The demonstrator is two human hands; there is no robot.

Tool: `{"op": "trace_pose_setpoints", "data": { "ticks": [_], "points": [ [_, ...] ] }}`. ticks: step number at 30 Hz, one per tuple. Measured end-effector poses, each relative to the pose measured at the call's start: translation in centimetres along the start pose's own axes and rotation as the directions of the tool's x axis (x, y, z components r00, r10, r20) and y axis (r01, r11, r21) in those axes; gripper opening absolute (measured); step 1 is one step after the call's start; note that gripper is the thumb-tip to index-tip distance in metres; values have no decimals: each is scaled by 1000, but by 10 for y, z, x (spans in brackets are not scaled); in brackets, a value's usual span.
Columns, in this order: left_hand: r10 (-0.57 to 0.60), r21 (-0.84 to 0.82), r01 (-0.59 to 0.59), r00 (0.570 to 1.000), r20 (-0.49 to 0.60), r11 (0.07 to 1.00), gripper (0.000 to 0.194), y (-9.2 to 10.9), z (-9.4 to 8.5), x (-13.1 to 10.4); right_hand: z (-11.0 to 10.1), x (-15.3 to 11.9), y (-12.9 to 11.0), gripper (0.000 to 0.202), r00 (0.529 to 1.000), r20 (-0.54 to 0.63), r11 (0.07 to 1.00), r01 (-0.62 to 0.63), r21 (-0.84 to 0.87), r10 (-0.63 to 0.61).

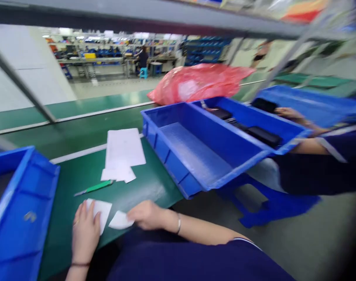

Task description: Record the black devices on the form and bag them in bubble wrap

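Observation:
My left hand (86, 226) lies flat, fingers stretched out, on a white piece of paper (105, 212) at the table's near edge. Just to its right, my right hand (147, 215) pinches the corner of a smaller white slip of paper (118, 221). Beyond my hands a green-handled tool with a thin grey end, perhaps a craft knife (97, 187), rests on the green table (148, 191). Farther back are white sheets (125, 146) with smaller slips (119, 174) overlapping their near edge.
An empty-looking blue bin (195, 150) stands to the right. Behind it, another blue bin (229, 103) holds dark cases (264, 136). A co-worker's hand (292, 114) grips a black item there. A blue bin (22, 210) borders the left, and a red plastic bag (201, 82) lies behind.

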State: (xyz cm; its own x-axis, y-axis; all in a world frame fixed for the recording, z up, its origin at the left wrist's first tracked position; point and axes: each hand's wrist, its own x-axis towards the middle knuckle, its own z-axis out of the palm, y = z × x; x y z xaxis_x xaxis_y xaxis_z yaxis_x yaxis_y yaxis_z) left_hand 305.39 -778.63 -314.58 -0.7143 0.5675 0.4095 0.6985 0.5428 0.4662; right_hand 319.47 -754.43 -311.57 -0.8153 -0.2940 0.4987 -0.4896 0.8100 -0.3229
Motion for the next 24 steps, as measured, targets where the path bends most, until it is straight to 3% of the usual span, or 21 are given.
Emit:
{"op": "trace_pose_setpoints", "data": {
  "ticks": [3,5,9,11,14,16,19,22,24],
  "points": [
    [-89,184,92,996,-22,979,45,19,-6,8,-13,10,27,37,940,-313,989,-118,84,139],
    [-149,198,147,989,-5,969,43,21,-10,11,-18,22,53,41,897,-377,972,-228,57,232],
    [-309,39,308,951,21,951,41,14,-32,15,-14,41,81,38,940,-126,937,-331,-113,317],
    [-374,21,374,927,37,927,43,10,-47,18,-9,47,75,45,942,-114,937,-328,-120,315],
    [-422,150,403,896,136,903,60,13,-61,22,3,57,47,35,950,-87,952,-304,-36,300],
    [-442,225,397,873,206,890,73,20,-61,23,14,64,27,34,963,27,963,-270,7,269],
    [-485,220,440,843,232,871,85,35,-52,22,29,73,5,48,957,170,969,-245,34,236],
    [-558,50,563,798,228,825,89,44,-42,17,36,76,-1,60,948,207,958,-266,109,240],
    [-592,-188,629,775,219,754,69,46,-38,12,35,76,1,64,938,204,914,-326,243,280]
  ]
}}
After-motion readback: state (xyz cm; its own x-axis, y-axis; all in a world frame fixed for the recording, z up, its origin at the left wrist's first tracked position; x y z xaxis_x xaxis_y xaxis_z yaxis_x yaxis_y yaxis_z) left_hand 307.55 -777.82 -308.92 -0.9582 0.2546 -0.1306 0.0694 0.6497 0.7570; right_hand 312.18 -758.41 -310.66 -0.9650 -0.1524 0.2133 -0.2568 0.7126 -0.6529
